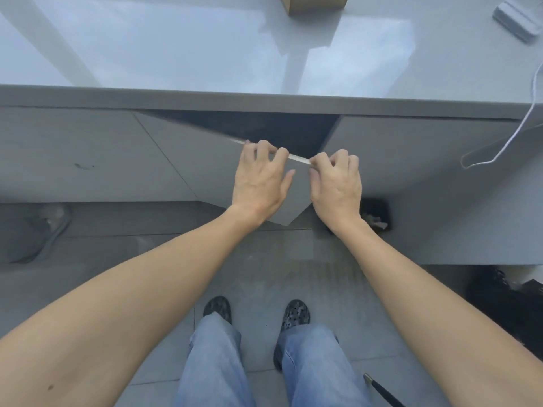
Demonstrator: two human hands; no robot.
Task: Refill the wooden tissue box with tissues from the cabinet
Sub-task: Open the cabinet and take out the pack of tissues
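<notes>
- Left hand (260,183) & right hand (338,183) both grip cabinet door (211,171) top edge; door part-open.
- Wooden box (316,2) on table (176,54), far edge.
- Tissues not visible; prob. light, soft — grab pack by its sides.

A glossy grey surface (176,48) mirrors bright window light. Below it run matte grey cabinet fronts (73,154). The floor (123,259) is grey tile, with a white cable (526,118) hanging at right.

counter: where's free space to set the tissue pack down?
Most of the counter is bare, from its front edge back to the wooden box. The right end is crowded: grey holder and white cable. Both hands grip the cabinet door.
</notes>
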